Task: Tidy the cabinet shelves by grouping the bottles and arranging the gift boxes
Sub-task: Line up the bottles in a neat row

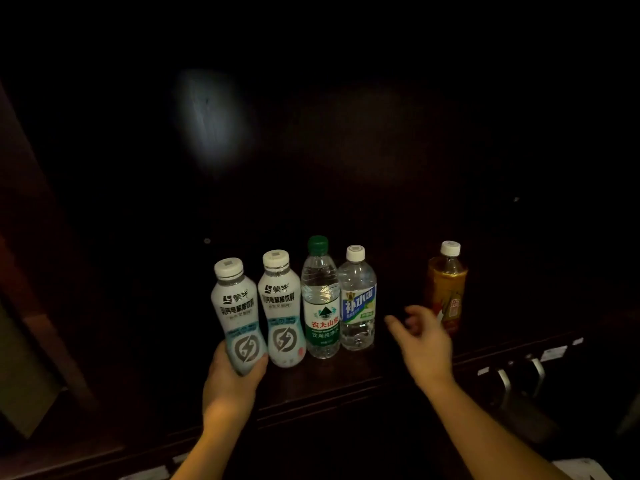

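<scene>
Five bottles stand on a dark wooden cabinet shelf (325, 379). My left hand (232, 379) grips the base of a white electrolyte-drink bottle (235, 306), held at the left end of the row. Beside it stand a matching white bottle (282, 306), a clear water bottle with a green cap (320, 299) and a clear bottle with a blue label (356, 299). An amber tea bottle (446, 285) stands apart on the right. My right hand (422, 341) hovers between the blue-label bottle and the tea bottle, fingers spread, holding nothing.
The cabinet interior behind the bottles is very dark, with a faint reflection (211, 116) on its back panel. Metal handles (519, 375) with white stickers show below the shelf edge on the right. A cabinet door or side panel (31, 306) stands at the left.
</scene>
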Tool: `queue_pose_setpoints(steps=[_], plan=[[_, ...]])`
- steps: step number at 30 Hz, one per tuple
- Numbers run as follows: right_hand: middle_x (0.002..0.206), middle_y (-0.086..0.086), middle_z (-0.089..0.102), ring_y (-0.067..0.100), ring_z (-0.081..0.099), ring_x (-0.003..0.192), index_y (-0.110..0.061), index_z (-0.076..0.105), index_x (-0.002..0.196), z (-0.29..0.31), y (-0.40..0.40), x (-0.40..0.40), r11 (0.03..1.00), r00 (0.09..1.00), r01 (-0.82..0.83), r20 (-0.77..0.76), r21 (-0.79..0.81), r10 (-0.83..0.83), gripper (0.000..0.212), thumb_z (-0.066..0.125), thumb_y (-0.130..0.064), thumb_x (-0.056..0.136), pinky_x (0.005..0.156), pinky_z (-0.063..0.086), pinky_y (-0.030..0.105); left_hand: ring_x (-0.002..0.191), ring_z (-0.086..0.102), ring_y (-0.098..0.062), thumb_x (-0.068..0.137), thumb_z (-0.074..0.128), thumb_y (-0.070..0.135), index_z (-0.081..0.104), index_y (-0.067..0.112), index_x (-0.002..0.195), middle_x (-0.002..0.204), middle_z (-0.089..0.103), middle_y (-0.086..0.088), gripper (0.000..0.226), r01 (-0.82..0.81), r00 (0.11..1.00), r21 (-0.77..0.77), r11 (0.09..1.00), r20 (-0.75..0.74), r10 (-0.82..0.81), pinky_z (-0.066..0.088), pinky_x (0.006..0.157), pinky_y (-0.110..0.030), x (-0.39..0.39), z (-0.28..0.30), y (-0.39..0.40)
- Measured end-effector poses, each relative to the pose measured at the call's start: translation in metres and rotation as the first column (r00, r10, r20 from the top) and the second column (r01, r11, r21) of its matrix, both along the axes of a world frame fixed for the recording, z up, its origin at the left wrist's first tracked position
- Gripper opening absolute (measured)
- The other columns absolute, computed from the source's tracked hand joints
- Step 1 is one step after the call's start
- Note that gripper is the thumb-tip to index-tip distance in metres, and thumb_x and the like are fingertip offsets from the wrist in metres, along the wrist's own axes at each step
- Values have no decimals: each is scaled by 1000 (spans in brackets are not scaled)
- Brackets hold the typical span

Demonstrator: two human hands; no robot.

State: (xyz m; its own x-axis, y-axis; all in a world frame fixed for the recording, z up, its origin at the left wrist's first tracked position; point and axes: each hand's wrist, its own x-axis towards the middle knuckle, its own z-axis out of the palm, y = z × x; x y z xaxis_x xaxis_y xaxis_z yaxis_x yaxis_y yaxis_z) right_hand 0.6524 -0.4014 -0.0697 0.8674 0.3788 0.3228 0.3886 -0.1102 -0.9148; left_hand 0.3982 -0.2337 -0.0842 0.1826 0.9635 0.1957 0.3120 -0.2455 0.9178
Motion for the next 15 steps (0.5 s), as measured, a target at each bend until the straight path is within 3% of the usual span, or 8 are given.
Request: queue_pose_setpoints(steps=[2, 4, 6, 8, 11, 15], plan=[[98, -1, 58, 24, 63, 91, -25, 54, 106, 2, -24, 26, 981, 982, 186, 34, 47, -188, 43, 78, -40, 74, 61, 43, 24, 70, 48, 6, 69, 76, 47, 46, 42, 111, 84, 53, 26, 52, -5, 1000, -3, 1000, 0, 5, 38, 55, -19, 0, 0, 0], [114, 5, 52, 28, 57, 103, -20, 49, 118, 3, -43, 51, 966, 965, 259, 44, -3, -259, 62, 81, -41, 70, 69, 48, 30, 70, 48, 6, 70, 76, 46, 45, 42, 108, 83, 53, 25, 50, -10, 1000, 2, 1000, -6, 10, 37, 54, -19, 0, -1, 0], [135, 13, 41, 31, 45, 124, -16, 37, 138, 3, -51, 68, 962, 971, 236, 59, -133, -230, 90, 85, -42, 67, 90, 48, 44, 70, 48, 5, 70, 76, 45, 42, 44, 105, 84, 53, 24, 48, -5, 1000, 4, 1000, -8, 5, 38, 55, -20, -1, -1, -1], [145, 12, 39, 31, 39, 133, -18, 28, 147, 3, -50, 75, 980, 995, 101, 1, -174, -102, 101, 85, -40, 67, 101, 42, 50, 71, 48, 5, 70, 76, 45, 40, 46, 103, 85, 53, 24, 48, 0, 1000, 1, 1000, -4, 0, 38, 55, -21, -1, 0, -1], [115, -3, 62, 28, 59, 115, -24, 45, 134, 0, -44, 79, 987, 996, -63, -67, -150, 54, 72, 81, -32, 73, 83, 47, 35, 71, 50, 4, 71, 76, 43, 41, 44, 104, 85, 54, 23, 48, 2, 1000, 1, 1000, 2, -2, 39, 57, -22, -1, 0, -1], [101, -8, 60, 20, 61, 100, -21, 48, 129, 0, -37, 66, 982, 1000, -19, 2, -186, 19, 66, 81, -33, 73, 78, 48, 34, 71, 49, 3, 71, 77, 42, 45, 40, 108, 85, 54, 24, 49, -6, 1000, 17, 1000, -2, 6, 40, 58, -24, -1, -2, 0]])
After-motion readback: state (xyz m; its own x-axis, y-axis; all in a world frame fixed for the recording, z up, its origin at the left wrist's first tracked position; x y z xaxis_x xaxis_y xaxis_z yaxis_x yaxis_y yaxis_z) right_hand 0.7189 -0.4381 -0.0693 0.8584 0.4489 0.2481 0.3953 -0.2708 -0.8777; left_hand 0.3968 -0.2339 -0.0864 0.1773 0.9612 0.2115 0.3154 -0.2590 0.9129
